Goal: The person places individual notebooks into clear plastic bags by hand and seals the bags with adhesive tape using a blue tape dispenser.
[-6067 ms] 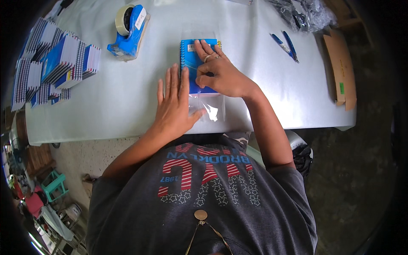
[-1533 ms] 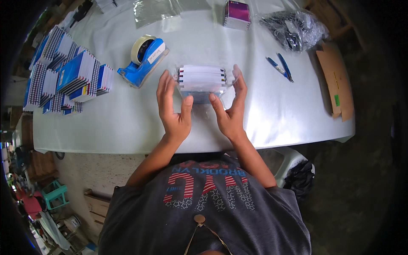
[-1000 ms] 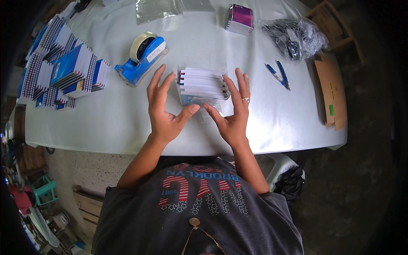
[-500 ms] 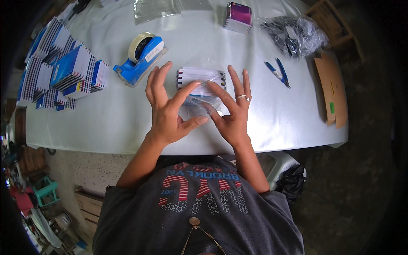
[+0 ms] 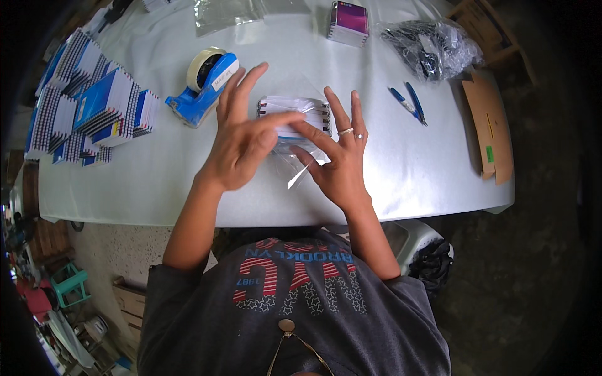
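Observation:
A small stack of spiral-bound notebooks [image 5: 269,105] lies in front of me inside a clear plastic bag [image 5: 298,170], whose loose end points toward me. My left hand [image 5: 235,150] is open over the left side of the stack, with its index finger stretched across the bag and its other fingers raised. At the right side my right hand [image 5: 342,166], with a ring on one finger, has its index finger and thumb apart at the clear plastic. Its other fingers stretch forward. The left hand partly hides the bag and the stack.
A blue tape dispenser [image 5: 204,88] stands beyond my left hand, with piles of notebooks [image 5: 100,103] further left. To the right are two blue pens [image 5: 409,103], a cardboard piece [image 5: 486,128] and bunched plastic [image 5: 433,50]. A purple-topped notebook stack [image 5: 349,25] stands at the back.
My left hand has turned and let its thumb come off the plastic, its index finger now reaching further right. My right hand has shifted slightly left and up; the bag's loose end has moved.

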The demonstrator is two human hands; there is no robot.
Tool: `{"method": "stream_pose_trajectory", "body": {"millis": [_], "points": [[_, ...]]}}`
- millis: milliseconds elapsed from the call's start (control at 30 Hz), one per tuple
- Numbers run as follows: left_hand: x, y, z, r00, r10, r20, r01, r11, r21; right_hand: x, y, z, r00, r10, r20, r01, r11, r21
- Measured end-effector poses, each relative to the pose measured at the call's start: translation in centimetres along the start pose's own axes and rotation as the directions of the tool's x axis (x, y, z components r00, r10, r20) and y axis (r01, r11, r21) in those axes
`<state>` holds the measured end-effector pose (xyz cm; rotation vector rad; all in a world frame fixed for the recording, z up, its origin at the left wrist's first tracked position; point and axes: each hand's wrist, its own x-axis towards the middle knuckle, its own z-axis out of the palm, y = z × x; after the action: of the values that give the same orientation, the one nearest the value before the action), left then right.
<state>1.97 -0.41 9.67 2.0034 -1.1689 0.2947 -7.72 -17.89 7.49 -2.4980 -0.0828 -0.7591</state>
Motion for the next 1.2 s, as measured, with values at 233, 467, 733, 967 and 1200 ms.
{"method": "stream_pose_trajectory", "body": {"millis": [233, 467, 733, 967, 1200], "points": [[0.4, -1.1, -1.7, 0.992, -0.042, -0.116, 0.024, 0.988, -0.15, 0.1, -0.2, -0.3, 1.0, 0.016, 0.014, -0.016, 1.0, -0.026], [-1.0, 0.8, -1.6, 0.997, 0.047, 0.061, -0.045, 0.998, -0.048, 0.9, -0.1, -0.9, 1.0, -0.003, 0.03, 0.003, 1.0, -0.015], [-1.2, 0.7, 0.8, 0.992, 0.066, -0.104, -0.058, 0.995, 0.076, 1.4, -0.2, -1.8, 0.997, -0.013, 0.08, 0.012, 1.0, 0.015], [-0.2, 0.6, 0.7, 0.969, 0.181, -0.168, -0.165, 0.981, 0.103, 1.8, 0.6, -2.4, 0.985, -0.046, 0.167, 0.047, 0.999, -0.002], [0.6, 0.2, -0.1, 0.976, 0.02, -0.218, -0.059, 0.983, -0.174, 2.4, 0.9, -2.7, 0.977, -0.084, 0.196, 0.088, 0.996, -0.011]]}}
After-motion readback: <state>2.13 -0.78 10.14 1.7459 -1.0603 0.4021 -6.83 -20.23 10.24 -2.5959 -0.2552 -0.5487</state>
